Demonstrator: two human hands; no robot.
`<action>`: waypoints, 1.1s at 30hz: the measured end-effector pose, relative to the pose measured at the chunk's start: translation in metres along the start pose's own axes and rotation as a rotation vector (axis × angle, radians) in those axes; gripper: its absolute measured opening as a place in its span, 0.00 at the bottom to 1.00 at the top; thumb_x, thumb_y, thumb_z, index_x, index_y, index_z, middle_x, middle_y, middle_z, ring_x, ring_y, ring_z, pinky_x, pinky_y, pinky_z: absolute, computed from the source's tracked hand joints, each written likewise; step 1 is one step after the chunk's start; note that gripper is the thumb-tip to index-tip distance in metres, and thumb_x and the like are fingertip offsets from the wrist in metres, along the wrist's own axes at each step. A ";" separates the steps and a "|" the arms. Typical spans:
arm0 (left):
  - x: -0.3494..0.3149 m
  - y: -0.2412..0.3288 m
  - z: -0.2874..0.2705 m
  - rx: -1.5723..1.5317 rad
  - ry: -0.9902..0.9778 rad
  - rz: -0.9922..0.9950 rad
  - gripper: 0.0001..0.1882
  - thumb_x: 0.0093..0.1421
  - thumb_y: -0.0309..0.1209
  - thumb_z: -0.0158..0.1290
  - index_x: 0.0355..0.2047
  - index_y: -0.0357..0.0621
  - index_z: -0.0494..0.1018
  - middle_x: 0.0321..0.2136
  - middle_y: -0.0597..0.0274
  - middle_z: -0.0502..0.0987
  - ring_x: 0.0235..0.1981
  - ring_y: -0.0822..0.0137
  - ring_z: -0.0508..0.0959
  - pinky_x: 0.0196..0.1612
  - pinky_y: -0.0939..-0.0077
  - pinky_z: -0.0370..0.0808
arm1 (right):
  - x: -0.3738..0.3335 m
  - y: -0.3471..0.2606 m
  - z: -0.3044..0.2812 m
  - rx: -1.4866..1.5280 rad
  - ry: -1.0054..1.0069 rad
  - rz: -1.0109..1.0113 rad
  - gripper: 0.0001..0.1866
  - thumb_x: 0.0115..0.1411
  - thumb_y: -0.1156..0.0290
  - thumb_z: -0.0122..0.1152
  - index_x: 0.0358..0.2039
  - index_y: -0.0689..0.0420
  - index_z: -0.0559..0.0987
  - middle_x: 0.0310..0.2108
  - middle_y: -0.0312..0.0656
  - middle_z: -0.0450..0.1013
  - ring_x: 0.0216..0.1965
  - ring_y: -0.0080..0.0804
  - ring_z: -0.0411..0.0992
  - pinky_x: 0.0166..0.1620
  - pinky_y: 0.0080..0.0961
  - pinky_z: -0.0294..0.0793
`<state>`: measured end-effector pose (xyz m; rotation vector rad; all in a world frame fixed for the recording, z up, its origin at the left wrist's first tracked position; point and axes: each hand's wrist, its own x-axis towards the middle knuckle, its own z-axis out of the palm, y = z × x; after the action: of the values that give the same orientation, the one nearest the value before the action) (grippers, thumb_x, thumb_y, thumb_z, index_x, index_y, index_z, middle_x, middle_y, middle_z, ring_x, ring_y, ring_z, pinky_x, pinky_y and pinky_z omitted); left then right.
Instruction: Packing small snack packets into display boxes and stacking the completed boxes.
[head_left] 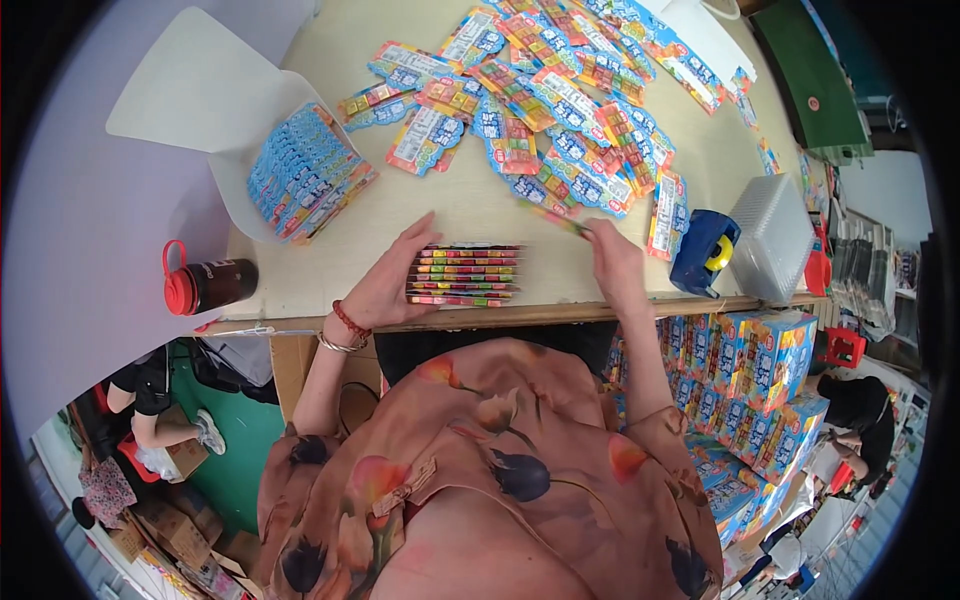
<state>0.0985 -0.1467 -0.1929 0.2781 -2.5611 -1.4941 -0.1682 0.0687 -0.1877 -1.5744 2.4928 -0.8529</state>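
Note:
In front of me, near the table's front edge, stands a stack of flat candy packs (466,276), their colourful edges facing me. My left hand (388,278) is curled round the stack's left end, fingers at the far side and thumb at the near side. To the right of the stack, my right hand (616,264) pinches one candy pack (560,221) by its end; the pack is smeared by motion. Beyond both hands many loose blue and orange candy packs (540,100) lie in an overlapping heap, some face up, some face down.
At left an open white carton (185,90) holds a row of packs (305,175), beside a dark red-lidded bottle (215,285). A blue tape dispenser (705,250) and clear plastic trays (775,240) stand at right. Blue boxes (755,360) are piled below. Other people sit farther off.

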 end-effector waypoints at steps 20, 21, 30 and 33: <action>-0.002 0.009 -0.004 0.050 -0.075 -0.078 0.55 0.39 0.26 0.66 0.65 0.45 0.46 0.58 0.44 0.56 0.60 0.46 0.59 0.62 0.63 0.61 | 0.213 -0.046 0.040 -0.684 -0.386 -1.181 0.20 0.49 0.75 0.59 0.45 0.51 0.73 0.57 0.43 0.64 0.63 0.38 0.56 0.64 0.44 0.56; -0.002 0.009 -0.005 0.050 -0.075 -0.080 0.55 0.39 0.26 0.66 0.65 0.45 0.46 0.58 0.44 0.56 0.60 0.46 0.59 0.62 0.63 0.61 | 0.213 -0.047 0.032 -0.606 -0.445 -1.053 0.17 0.49 0.75 0.59 0.42 0.52 0.73 0.50 0.42 0.68 0.60 0.37 0.60 0.65 0.42 0.55; -0.012 -0.006 0.007 -0.271 0.107 -0.175 0.62 0.42 0.23 0.68 0.67 0.45 0.34 0.63 0.47 0.50 0.63 0.53 0.58 0.62 0.59 0.62 | 0.143 -0.072 0.022 -0.039 -0.627 -0.563 0.08 0.57 0.69 0.54 0.38 0.52 0.75 0.29 0.40 0.76 0.32 0.45 0.75 0.33 0.37 0.72; -0.011 -0.002 0.015 -0.271 0.213 -0.171 0.63 0.42 0.24 0.68 0.67 0.46 0.33 0.64 0.46 0.47 0.64 0.52 0.56 0.63 0.58 0.61 | 0.115 -0.059 0.039 0.408 -0.635 -0.401 0.10 0.60 0.63 0.53 0.38 0.52 0.79 0.28 0.42 0.77 0.29 0.41 0.75 0.33 0.34 0.71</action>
<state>0.1059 -0.1323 -0.2020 0.5951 -2.1866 -1.7423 -0.1617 -0.0643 -0.1657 -1.8378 1.4976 -0.6861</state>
